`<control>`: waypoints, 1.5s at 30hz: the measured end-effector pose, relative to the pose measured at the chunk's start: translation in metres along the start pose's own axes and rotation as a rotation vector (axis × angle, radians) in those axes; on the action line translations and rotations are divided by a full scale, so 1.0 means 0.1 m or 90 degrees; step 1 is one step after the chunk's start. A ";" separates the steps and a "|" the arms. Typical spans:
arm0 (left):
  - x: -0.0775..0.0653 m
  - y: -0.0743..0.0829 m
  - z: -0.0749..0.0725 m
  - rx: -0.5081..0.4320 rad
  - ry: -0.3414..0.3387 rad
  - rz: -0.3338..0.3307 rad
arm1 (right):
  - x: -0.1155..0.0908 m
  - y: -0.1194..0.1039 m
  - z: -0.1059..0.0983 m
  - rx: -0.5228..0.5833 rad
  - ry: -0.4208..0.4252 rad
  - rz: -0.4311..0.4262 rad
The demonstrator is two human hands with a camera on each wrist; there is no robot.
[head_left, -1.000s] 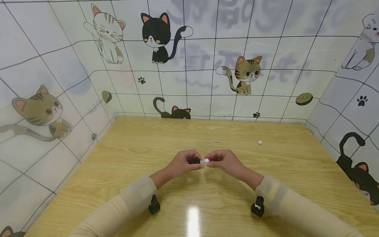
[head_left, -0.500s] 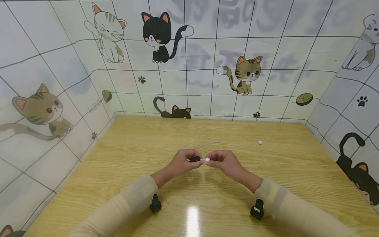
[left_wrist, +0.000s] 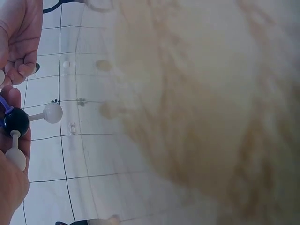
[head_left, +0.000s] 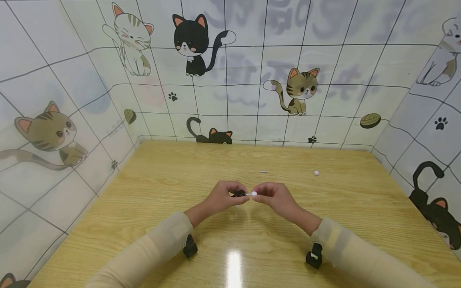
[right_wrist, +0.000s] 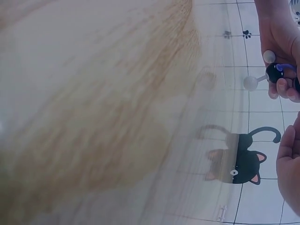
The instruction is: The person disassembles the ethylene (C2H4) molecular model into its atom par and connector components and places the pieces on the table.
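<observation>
One black-and-white plastic ball-and-stick model (head_left: pixel 241 193)

Above the wooden table (head_left: pixel 173 168), the left hand (head_left: pixel 220 197) curls its fingers round it; the right hand (head_left: pixel 276 197), nearly closed, pinches one white end ball (head_left: pixel 254 193). Behind: one short white stick (head_left: pixel 264 171), one loose white ball (head_left: pixel 316 173).

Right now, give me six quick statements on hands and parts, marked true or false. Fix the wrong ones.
1. The left hand holds the model. True.
2. The model has nothing purple on it. False: a purple link meets its black ball.
3. The right hand pinches a white ball. True.
4. In the head view, the loose ball lies right of the loose peg. True.
5. The loose peg is plugged into the loose ball. False: they lie apart on the table.
6. The loose ball is black. False: it is white.
</observation>
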State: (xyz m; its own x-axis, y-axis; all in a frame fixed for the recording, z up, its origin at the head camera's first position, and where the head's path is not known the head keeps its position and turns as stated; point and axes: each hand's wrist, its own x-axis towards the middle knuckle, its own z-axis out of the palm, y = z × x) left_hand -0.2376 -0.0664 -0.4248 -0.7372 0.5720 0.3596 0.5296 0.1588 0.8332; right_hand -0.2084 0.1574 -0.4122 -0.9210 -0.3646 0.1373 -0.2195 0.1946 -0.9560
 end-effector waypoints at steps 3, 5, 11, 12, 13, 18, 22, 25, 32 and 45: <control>0.01 0.01 0.01 -0.001 -0.005 0.005 | -0.01 0.01 -0.02 -0.005 0.000 -0.003; 0.01 0.02 0.01 -0.004 -0.008 0.008 | -0.02 0.01 -0.03 -0.006 0.000 -0.005; 0.01 0.07 0.04 -0.006 -0.011 -0.008 | -0.03 0.02 -0.05 -0.007 0.002 -0.003; 0.00 0.09 0.04 -0.004 -0.012 -0.010 | -0.03 0.03 -0.05 -0.010 0.002 -0.004; 0.00 0.14 0.04 -0.005 -0.014 -0.010 | -0.04 0.03 -0.05 -0.011 0.002 -0.004; -0.03 0.39 0.00 -0.008 -0.029 0.002 | -0.06 0.03 -0.06 -0.023 0.006 -0.010; -0.01 0.29 0.02 -0.005 -0.032 0.016 | -0.08 0.02 -0.07 -0.024 0.012 -0.004; 0.02 0.13 0.06 0.000 -0.031 0.028 | -0.10 0.01 -0.07 -0.025 0.019 -0.004; 0.01 0.07 0.04 0.010 -0.028 0.006 | -0.12 0.04 -0.16 -0.039 0.030 -0.011; -0.04 0.04 -0.15 -0.063 -0.012 -0.081 | -0.18 0.01 -0.45 -0.066 0.096 0.020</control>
State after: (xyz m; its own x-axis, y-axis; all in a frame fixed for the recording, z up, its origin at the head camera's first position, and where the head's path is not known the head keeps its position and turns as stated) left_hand -0.2386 -0.0801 -0.4171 -0.7874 0.5671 0.2417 0.3884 0.1519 0.9089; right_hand -0.2062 0.2054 -0.4039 -0.9642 -0.2171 0.1525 -0.2145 0.2993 -0.9297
